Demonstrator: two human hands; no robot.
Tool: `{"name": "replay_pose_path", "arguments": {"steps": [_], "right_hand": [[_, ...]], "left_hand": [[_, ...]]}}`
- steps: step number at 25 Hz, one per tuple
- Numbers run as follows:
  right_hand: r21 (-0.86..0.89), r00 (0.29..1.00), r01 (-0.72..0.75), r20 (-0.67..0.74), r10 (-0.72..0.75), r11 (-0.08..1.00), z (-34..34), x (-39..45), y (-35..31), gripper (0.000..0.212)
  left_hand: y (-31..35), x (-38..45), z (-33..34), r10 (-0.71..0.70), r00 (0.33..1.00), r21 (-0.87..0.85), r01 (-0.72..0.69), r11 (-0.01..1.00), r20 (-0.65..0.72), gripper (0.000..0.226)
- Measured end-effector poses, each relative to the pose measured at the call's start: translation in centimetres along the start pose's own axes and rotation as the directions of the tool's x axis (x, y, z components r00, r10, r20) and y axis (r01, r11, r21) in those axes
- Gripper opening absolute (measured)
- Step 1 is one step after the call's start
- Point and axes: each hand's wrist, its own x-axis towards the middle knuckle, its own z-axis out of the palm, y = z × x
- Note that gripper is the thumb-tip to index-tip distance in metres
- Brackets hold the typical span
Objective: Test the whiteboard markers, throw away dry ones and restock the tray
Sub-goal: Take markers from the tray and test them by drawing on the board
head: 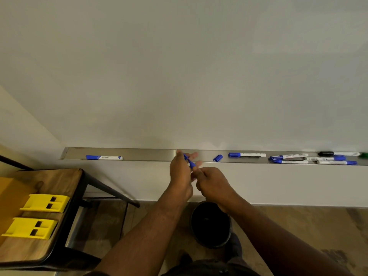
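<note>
- We hold a blue marker (189,162) in front of the metal tray (151,154), a little below the whiteboard (179,66), its long axis slanting from upper left down toward lower right.
- Our left hand (180,172) pinches the upper, blue end; our right hand (212,182) is curled round the lower end, which it hides. Whether that blue end is a cap or the bare tip we cannot tell.
- Both hands touch the marker, so neither has to reach; the board lies just up and ahead of the grip, and the black bin (211,224) stands on the floor directly beneath our hands.
- One loose blue cap (218,157) lies on the tray just right of our hands.
- On the tray we count one blue marker at the left end (104,157), one more right of the loose cap (247,155), then a cluster (310,158) of about six at the far right, one of them black-capped; something green at the frame edge is cut off.
- Two yellow blocks (44,203) sit on the wooden table (65,176) to our left.
</note>
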Motion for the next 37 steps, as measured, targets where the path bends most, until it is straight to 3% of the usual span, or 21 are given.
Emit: {"name": "replay_pose_path", "arguments": {"steps": [2,3,4,5,7,8,10,13,15,18,21,24,26,30,37], "right_hand": [[0.080,0.999,0.017,0.025,-0.019,0.997,-1.2,-0.7,0.2,0.024],[0.120,0.998,0.064,0.009,-0.066,0.991,-1.8,-0.9,0.2,0.017],[0.149,0.990,0.142,-0.025,-0.140,0.979,-2.4,-0.9,0.1,0.011],[0.170,0.971,0.238,-0.065,-0.230,0.956,-3.0,-0.7,-0.4,0.009],[0.195,0.906,0.420,-0.152,-0.396,0.886,-4.4,-0.3,-2.3,0.008],[0.196,0.864,0.496,-0.206,-0.458,0.846,-5.4,-0.2,-3.8,0.007],[0.200,0.784,0.608,-0.302,-0.542,0.769,-7.5,-0.1,-7.2,0.008],[0.282,0.673,0.738,-0.362,-0.645,0.613,-11.5,-0.8,-12.6,0.017],[0.287,0.574,0.818,-0.382,-0.724,0.498,-14.3,-1.5,-16.0,0.033],[0.132,0.426,0.900,-0.476,-0.770,0.416,-18.0,-2.3,-20.9,0.044],[-0.093,0.232,0.931,-0.596,-0.769,0.353,-21.2,-3.2,-26.0,0.027],[-0.334,-0.068,0.918,-0.660,-0.748,0.212,-24.6,-4.4,-31.7,0.017],[-0.413,-0.186,0.899,-0.659,-0.729,0.143,-26.7,-4.9,-35.7,0.019],[-0.474,-0.154,0.849,-0.643,-0.750,0.232,-29.8,-5.4,-41.9,0.008],[-0.556,-0.228,0.803,-0.617,-0.753,0.213,-30.5,-4.2,-45.3,0.014]], "left_hand": [[1.6,0.6,-0.9,0.206,0.978,0.103,-0.203,0.974,-0.027,0.038],[2.8,0.7,-1.2,0.378,0.925,0.215,-0.364,0.906,-0.029,0.035],[4.0,0.8,-1.5,0.562,0.827,0.346,-0.528,0.776,-0.001,0.030],[5.3,0.9,-1.6,0.729,0.681,0.461,-0.670,0.581,0.072,0.027],[7.9,1.1,-1.1,0.903,0.332,0.573,-0.810,0.126,0.272,0.028],[9.6,1.1,-0.4,0.914,0.184,0.575,-0.816,-0.063,0.361,0.031],[13.7,0.9,1.1,0.894,-0.004,0.557,-0.780,-0.283,0.449,0.034],[20.6,-1.2,3.5,0.875,-0.225,0.525,-0.726,-0.444,0.429,0.034],[25.1,-3.1,5.1,0.855,-0.325,0.517,-0.690,-0.507,0.404,0.038],[31.5,-5.9,7.4,0.824,-0.426,0.526,-0.634,-0.566,0.373,0.040],[36.8,-8.6,9.8,0.803,-0.492,0.512,-0.620,-0.595,0.336,0.037],[41.3,-11.2,12.2,0.814,-0.508,0.404,-0.707,-0.581,0.282,0.038],[44.0,-12.9,13.9,0.827,-0.499,0.330,-0.759,-0.562,0.260,0.044],[48.1,-14.3,15.8,0.862,-0.455,0.304,-0.808,-0.505,0.223,0.048],[48.8,-13.4,15.3,0.855,-0.451,0.350,-0.781,-0.517,0.257,0.051]]}}
